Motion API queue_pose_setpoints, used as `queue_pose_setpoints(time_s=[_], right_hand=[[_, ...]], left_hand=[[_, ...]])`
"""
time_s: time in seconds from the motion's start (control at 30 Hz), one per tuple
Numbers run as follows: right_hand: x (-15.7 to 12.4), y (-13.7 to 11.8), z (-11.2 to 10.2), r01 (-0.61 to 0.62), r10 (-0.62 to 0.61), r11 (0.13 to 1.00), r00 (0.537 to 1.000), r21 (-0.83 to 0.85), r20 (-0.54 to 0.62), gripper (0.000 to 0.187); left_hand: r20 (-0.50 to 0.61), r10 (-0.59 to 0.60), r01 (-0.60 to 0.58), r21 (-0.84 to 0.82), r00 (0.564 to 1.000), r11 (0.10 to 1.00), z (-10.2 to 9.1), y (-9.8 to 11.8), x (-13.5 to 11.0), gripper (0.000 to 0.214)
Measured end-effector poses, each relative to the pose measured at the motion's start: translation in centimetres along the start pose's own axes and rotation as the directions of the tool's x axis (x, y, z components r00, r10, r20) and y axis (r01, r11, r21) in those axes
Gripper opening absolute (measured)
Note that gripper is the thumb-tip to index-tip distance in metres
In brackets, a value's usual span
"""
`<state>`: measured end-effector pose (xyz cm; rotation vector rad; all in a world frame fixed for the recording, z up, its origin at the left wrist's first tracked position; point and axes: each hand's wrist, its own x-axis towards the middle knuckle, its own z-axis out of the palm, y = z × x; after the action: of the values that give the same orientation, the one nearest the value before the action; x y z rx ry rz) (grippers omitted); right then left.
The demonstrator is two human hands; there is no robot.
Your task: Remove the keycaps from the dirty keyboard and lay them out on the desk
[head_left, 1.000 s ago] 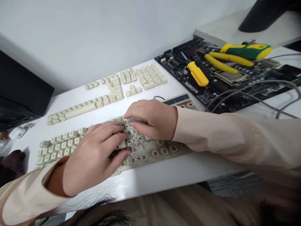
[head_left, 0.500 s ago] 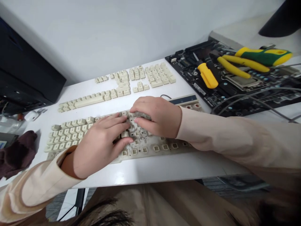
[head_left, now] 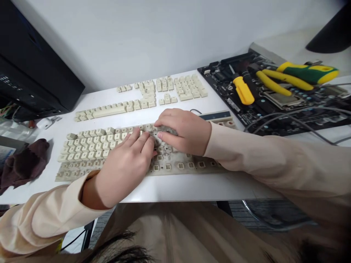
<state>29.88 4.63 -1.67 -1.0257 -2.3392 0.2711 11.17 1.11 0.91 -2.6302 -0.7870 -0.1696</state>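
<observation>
An old beige keyboard (head_left: 181, 165) lies flat on a white table (head_left: 219, 186), right under both hands. Its left part has keys on it. Its right part has no keys, only small square sockets with grey dirt around them.

The left hand (head_left: 123, 171) lies over the middle of the keyboard. Its fingers are spread and a bit bent, with the tips down among the keys. I cannot tell if they have hold of a key. The right hand (head_left: 183, 133) comes in from the right and sits just beside the left hand, at the top edge of the keyboard. Its fingers are curled, and they press on a grey dusty clump (head_left: 166, 128) that seems to be pinched in them.

Just past the keyboard lie rows of loose keys (head_left: 164, 93). A small beige and blue strip (head_left: 216, 116) sits past the keyboard too, close to the right hand. Farther right is a black computer motherboard (head_left: 304, 118) with a yellow screwdriver (head_left: 242, 90) and yellow-handled pliers (head_left: 285, 78) on it — grey wires (head_left: 290, 122) cross it too. Left of the keyboard are a dark cloth (head_left: 24, 164) and a small white mouse (head_left: 44, 124), and a black computer case (head_left: 33, 73) stands beyond them.
</observation>
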Motion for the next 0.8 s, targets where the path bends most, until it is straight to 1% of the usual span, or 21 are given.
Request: queue_pose_setpoints(time_s=[0.27,0.37,0.43,0.53,0.7,0.77,0.8], right_hand=[[0.2,0.1,-0.1,-0.003,0.003,1.0,1.0,-0.017,0.03,0.03],[0.3,0.0,-0.1,-0.016,0.017,1.0,0.999,-0.026,0.044,0.03],[0.3,0.0,-0.2,-0.023,0.025,0.999,0.999,-0.033,0.046,0.03],[0.3,-0.1,-0.2,-0.035,0.037,0.999,0.998,-0.039,0.057,0.031],[0.3,-0.1,-0.2,-0.039,0.04,0.999,0.997,-0.023,0.071,0.031],[0.2,-0.1,-0.1,-0.025,0.026,1.0,0.997,-0.017,0.067,0.031],[0.2,-0.1,-0.1,-0.019,0.02,1.0,0.998,-0.015,0.064,0.032]], left_hand=[[0.037,0.098,-0.101,0.116,0.995,0.988,0.0,-0.2,0.0,0.032],[0.081,0.126,-0.134,0.11,0.989,0.985,-0.2,-0.3,0.1,0.035],[0.13,0.136,-0.149,0.098,0.982,0.984,-0.3,-0.4,0.2,0.036],[0.207,0.119,-0.138,0.079,0.971,0.987,-0.6,-0.5,0.4,0.039],[0.295,0.065,-0.085,0.054,0.953,0.995,-1.1,-0.3,1.2,0.039],[0.299,0.039,-0.058,0.054,0.954,0.997,-1.1,-0.3,1.4,0.039],[0.278,0.038,-0.054,0.051,0.96,0.997,-1.1,-0.4,1.3,0.038]])
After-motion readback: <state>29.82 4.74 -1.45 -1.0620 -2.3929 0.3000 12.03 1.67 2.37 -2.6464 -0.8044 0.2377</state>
